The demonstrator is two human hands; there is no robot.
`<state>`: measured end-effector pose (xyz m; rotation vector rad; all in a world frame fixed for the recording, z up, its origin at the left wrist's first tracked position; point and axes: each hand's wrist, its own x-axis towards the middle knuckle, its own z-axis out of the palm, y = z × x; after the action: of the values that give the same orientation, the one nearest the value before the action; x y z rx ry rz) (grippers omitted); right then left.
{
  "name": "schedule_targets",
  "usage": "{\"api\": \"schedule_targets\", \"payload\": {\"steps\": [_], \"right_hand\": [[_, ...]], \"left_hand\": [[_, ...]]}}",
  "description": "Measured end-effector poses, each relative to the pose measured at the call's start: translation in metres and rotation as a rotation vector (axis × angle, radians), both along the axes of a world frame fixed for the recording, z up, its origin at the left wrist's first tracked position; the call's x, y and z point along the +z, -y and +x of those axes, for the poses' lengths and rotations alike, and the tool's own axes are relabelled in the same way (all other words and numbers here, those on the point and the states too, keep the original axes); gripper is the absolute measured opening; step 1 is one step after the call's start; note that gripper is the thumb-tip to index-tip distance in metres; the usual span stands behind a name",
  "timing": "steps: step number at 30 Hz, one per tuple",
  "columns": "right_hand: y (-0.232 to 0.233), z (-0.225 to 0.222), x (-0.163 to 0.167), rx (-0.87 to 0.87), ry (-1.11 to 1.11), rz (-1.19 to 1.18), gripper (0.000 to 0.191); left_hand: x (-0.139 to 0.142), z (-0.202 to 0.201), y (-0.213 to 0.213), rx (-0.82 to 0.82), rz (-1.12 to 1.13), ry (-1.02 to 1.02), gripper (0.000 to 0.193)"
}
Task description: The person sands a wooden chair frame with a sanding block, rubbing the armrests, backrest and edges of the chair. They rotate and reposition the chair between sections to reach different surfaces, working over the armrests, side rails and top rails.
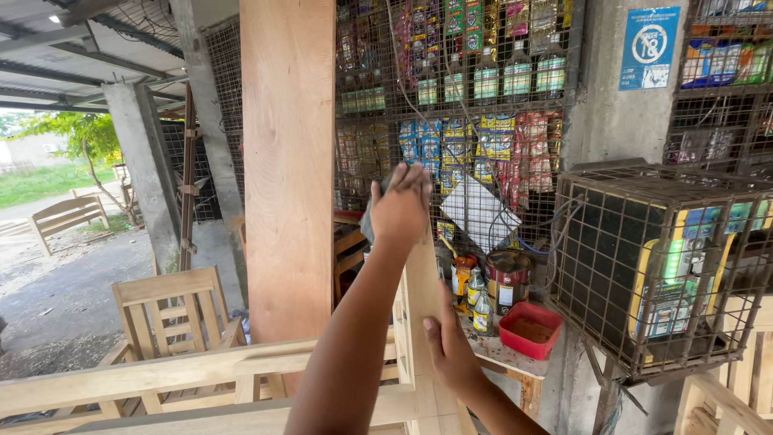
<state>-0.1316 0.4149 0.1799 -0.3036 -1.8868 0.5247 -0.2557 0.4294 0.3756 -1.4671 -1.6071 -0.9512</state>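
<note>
My left hand (400, 211) is raised and closed on a small grey pad (368, 223), pressing it at the top of a pale unfinished wooden upright (420, 322). The upright belongs to a bare wooden furniture frame (161, 374) that runs across the bottom of the view. Lower down, my right hand (448, 348) holds the same upright from its right side, thumb up along the wood. My left forearm hides part of the frame.
A wide wooden plank (287, 161) stands upright just left of my hands. A bare wooden chair (173, 314) sits lower left. Behind are a wire mesh wall (483, 97) hung with sachets, small bottles (481, 310), a tin can (507, 278), a red tray (530, 329) and a caged machine (660, 266).
</note>
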Motion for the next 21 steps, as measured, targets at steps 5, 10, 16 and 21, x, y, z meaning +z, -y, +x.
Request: {"api": "schedule_targets", "payload": {"steps": [5, 10, 16, 21], "right_hand": [[0.003, 0.0, 0.0, -0.012, -0.066, 0.129, 0.065], [0.0, -0.001, 0.0, -0.017, -0.025, 0.059, 0.063], [-0.003, -0.002, -0.004, -0.019, -0.003, 0.01, 0.066], [-0.005, -0.004, -0.004, -0.037, -0.016, 0.04, 0.064]], "left_hand": [[-0.01, -0.002, 0.005, 0.042, 0.08, -0.041, 0.045], [-0.011, -0.006, 0.012, 0.049, -0.036, -0.084, 0.043], [0.001, -0.002, 0.002, 0.112, -0.026, 0.023, 0.043], [-0.006, 0.002, 0.004, 0.113, -0.085, -0.012, 0.046]]}}
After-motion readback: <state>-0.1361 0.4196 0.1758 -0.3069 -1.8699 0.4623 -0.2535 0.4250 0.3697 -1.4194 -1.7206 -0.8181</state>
